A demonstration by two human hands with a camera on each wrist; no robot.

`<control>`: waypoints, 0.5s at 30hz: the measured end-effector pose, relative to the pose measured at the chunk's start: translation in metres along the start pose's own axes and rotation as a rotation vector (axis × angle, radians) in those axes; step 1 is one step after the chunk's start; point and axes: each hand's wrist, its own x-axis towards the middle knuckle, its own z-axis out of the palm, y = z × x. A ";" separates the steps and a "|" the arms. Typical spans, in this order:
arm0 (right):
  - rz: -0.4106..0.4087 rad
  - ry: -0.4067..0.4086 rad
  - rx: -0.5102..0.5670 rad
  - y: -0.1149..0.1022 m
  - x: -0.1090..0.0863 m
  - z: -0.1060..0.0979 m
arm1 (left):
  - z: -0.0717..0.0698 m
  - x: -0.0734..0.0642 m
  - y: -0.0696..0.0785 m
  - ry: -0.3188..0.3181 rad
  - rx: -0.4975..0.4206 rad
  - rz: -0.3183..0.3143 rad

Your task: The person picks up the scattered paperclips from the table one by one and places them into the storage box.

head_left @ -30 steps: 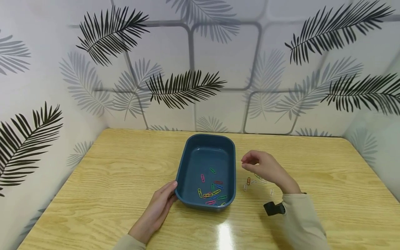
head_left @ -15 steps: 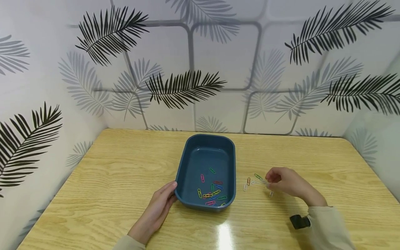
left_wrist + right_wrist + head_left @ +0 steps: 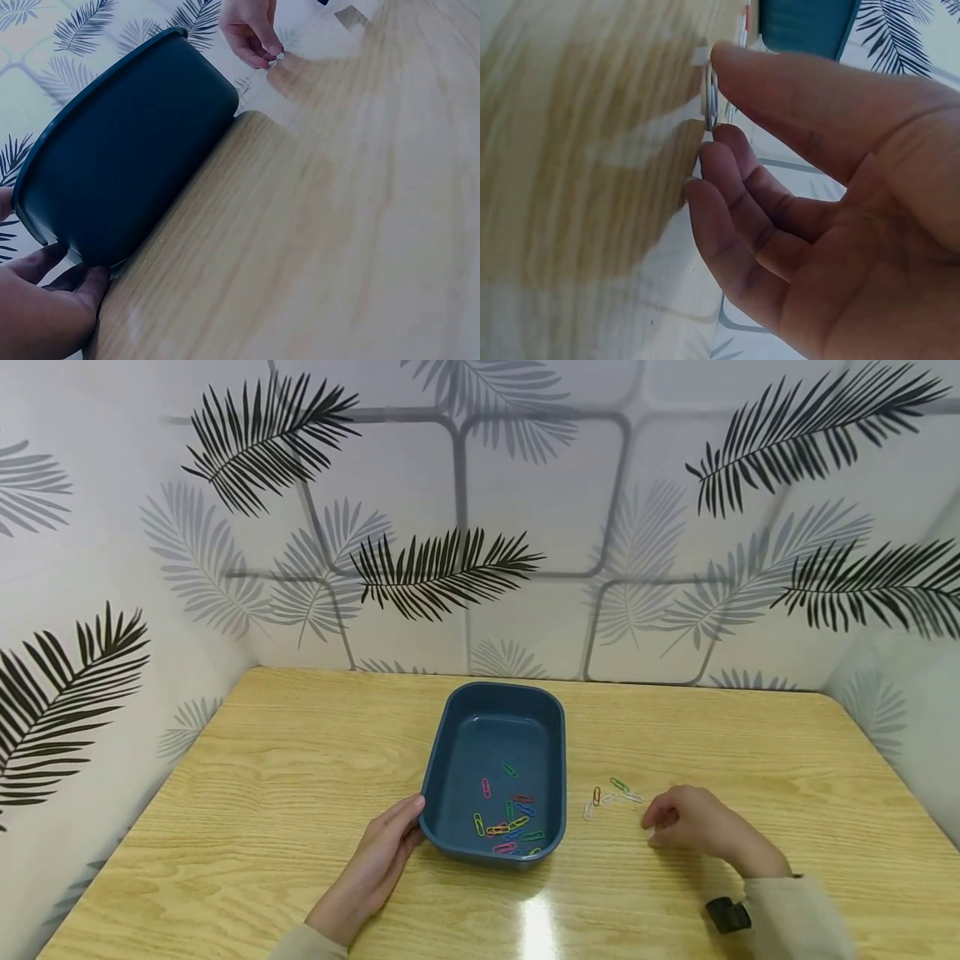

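Left hand (image 3: 384,850): my fingers gripped the tray (image 3: 498,739).
Right hand (image 3: 696,825): my fingers pinched a clip (image 3: 711,101), right of the tray.

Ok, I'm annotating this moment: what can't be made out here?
Head view: most of the white paperclip, covered by the right hand.
Head view: the lowest paperclips in the tray, partly hidden by its near rim.
Left wrist view: the tray's inside, hidden by its wall.
Left wrist view: part of the left hand, edge-cropped.

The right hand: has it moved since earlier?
Yes: in the head view, the right hand is farther right of the blue tray and nearer the person.
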 end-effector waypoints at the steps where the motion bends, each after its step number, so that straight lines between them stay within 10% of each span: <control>1: 0.010 0.002 -0.006 0.000 0.000 0.001 | 0.000 0.000 0.000 -0.001 0.000 0.000; 15: 0.011 0.020 -0.053 -0.003 0.001 0.002 | 0.000 0.000 0.001 0.003 0.009 -0.003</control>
